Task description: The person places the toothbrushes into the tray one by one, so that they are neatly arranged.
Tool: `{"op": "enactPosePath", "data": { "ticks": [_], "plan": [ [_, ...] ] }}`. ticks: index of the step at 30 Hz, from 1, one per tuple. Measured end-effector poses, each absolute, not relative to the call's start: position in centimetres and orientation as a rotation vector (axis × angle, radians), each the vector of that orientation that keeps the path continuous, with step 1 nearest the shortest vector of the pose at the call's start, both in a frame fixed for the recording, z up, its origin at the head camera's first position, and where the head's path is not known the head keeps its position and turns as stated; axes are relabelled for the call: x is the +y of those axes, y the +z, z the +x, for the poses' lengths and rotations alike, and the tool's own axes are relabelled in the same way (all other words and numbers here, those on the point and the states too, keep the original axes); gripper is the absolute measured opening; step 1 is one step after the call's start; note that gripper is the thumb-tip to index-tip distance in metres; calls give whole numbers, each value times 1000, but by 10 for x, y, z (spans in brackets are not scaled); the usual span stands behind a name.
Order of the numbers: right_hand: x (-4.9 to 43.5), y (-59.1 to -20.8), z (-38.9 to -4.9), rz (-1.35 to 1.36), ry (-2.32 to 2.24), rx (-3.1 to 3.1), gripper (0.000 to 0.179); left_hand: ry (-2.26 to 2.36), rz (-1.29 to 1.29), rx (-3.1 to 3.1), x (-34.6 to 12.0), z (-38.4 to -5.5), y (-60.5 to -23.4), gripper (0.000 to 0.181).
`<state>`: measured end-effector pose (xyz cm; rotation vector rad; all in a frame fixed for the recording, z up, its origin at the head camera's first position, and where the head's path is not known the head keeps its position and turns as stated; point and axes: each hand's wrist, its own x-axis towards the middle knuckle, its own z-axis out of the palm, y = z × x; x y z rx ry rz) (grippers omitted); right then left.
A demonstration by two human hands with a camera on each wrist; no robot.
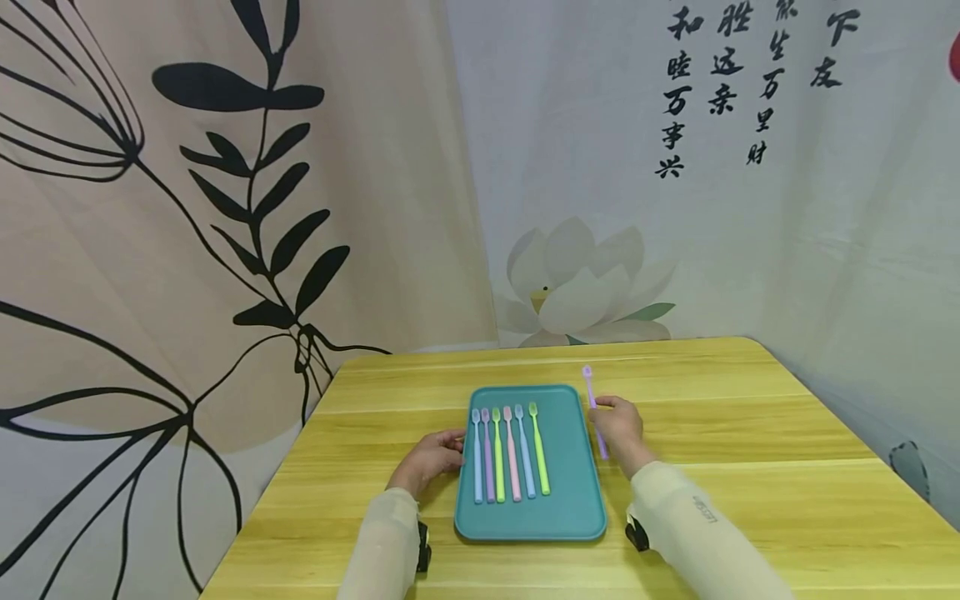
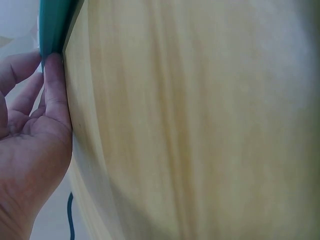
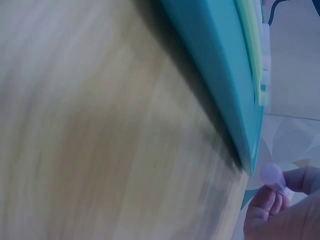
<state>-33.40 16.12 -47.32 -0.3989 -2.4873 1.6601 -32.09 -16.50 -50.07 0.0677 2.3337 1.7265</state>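
Note:
In the head view, a teal tray (image 1: 573, 517) lies on the table with several toothbrushes side by side on it, heads toward the far end. From left they are blue (image 1: 477, 467), purple (image 1: 489, 467), yellow-green (image 1: 499, 467), pink (image 1: 513, 467), blue (image 1: 528, 467) and yellow-green (image 1: 542, 467). My left hand (image 1: 429, 458) holds the tray's left rim, fingertips at its edge (image 2: 52, 27) in the left wrist view. Just off the tray's right side, my right hand (image 1: 621, 427) pinches a purple toothbrush (image 1: 602, 446), head pointing away; its rounded handle end (image 3: 272, 175) shows in the right wrist view.
The wood-grain table (image 1: 750, 500) extends on both sides of the tray. Behind it hangs a cloth backdrop (image 1: 405, 167) with plant prints and writing. Dark wrist devices show at the left sleeve (image 1: 424, 547) and right sleeve (image 1: 637, 535).

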Motion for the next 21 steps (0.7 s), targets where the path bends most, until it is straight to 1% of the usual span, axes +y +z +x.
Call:
{"op": "enactPosePath", "data": {
  "ticks": [14, 21],
  "plan": [
    [129, -481, -334, -406, 1600, -2479, 33, 1735, 57, 2329, -166, -323, -503, 61],
    [108, -481, -323, -343, 1591, -2447, 31, 1738, 65, 2333, -165, -321, -502, 61]
  ]
}}
